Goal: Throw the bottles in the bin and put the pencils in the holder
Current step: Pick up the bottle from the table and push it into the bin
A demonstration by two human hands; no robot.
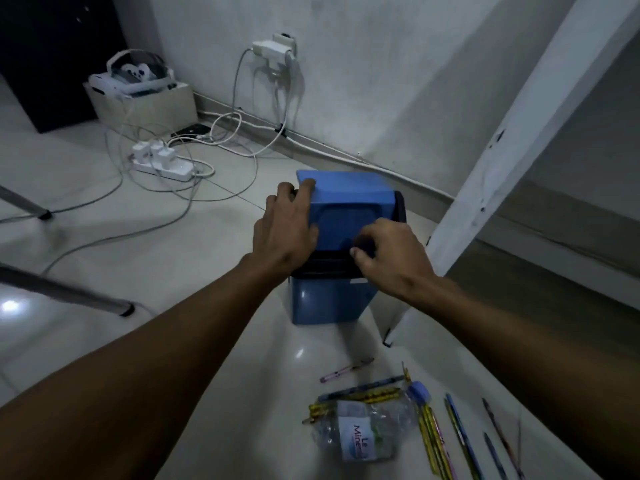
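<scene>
A blue bin (322,303) with a blue lid (349,192) and a black rim stands on the floor by the wall. My left hand (284,226) grips the lid's left edge, fingers reaching over its top. My right hand (391,254) pinches the lid's front edge, its fingertips curled out of sight. A crumpled clear bottle (367,427) with a blue cap lies on the floor near me, resting on several pencils (429,431). More pencils (462,434) lie to its right, and a pink pen (346,368) lies apart behind it. No pencil holder is in view.
A white slanted beam (512,140) rises right of the bin. A power strip (162,164) with tangled cables lies at the back left, near a beige box (145,105) of gear. Metal legs (69,296) cross the floor at left.
</scene>
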